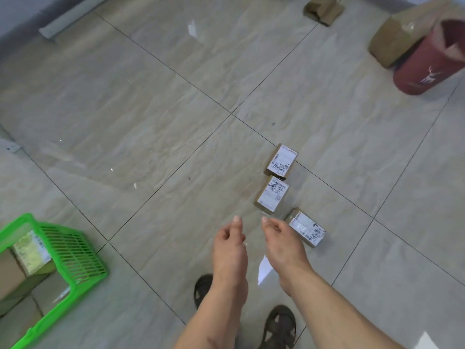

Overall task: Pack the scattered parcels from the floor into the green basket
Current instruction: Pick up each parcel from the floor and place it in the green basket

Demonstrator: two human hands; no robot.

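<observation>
Three small brown parcels with white labels lie in a line on the tiled floor: the far parcel (281,161), the middle parcel (272,194) and the near parcel (305,227). My left hand (230,245) and my right hand (283,241) hover side by side just short of them, both empty with fingers loosely curled and apart. My right hand is beside the near parcel, apart from it. The green basket (75,258) stands at the lower left and holds several brown boxes, one with a yellowish label.
A dark red cylindrical container (425,69) and a large brown box (397,39) sit at the upper right. Another brown parcel (323,8) lies at the top edge. My sandalled feet (278,326) are at the bottom. A wall base runs along the upper left.
</observation>
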